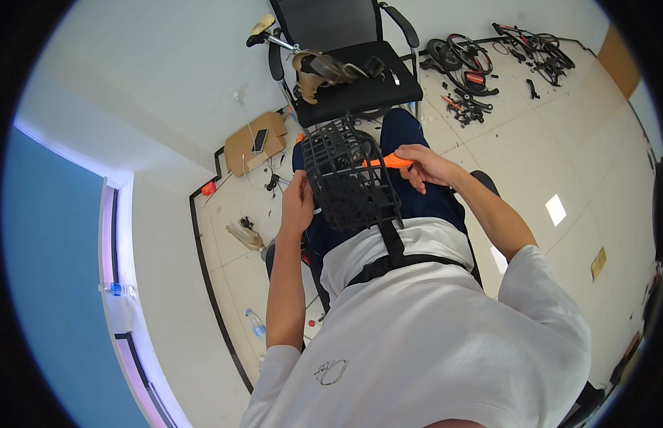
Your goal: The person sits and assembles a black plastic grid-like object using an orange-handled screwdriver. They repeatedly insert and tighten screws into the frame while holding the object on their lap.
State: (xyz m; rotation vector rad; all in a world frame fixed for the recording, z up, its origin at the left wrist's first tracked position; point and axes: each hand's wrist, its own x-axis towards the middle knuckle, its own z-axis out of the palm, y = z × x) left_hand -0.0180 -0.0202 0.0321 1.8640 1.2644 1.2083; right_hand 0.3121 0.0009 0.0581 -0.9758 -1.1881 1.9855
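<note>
A black plastic lattice basket (346, 203) rests on my lap, with its grid walls facing up toward me. At its left side my left hand (297, 205) is closed on the edge; part of the fingers is hidden behind the basket. My right hand (428, 167) pinches the orange handle of a screwdriver (390, 162) at the basket's right side. The screwdriver points left, and its thin shaft passes behind the basket's bars, so its tip is hard to make out.
Ahead stands a black office chair (360, 82) with a bicycle saddle (261, 28) and post on it. Bicycle wheels (468, 53) and loose parts lie on the floor at the far right. Cardboard (239, 146) with a phone (259, 140) and a plastic bottle (256, 324) are at left.
</note>
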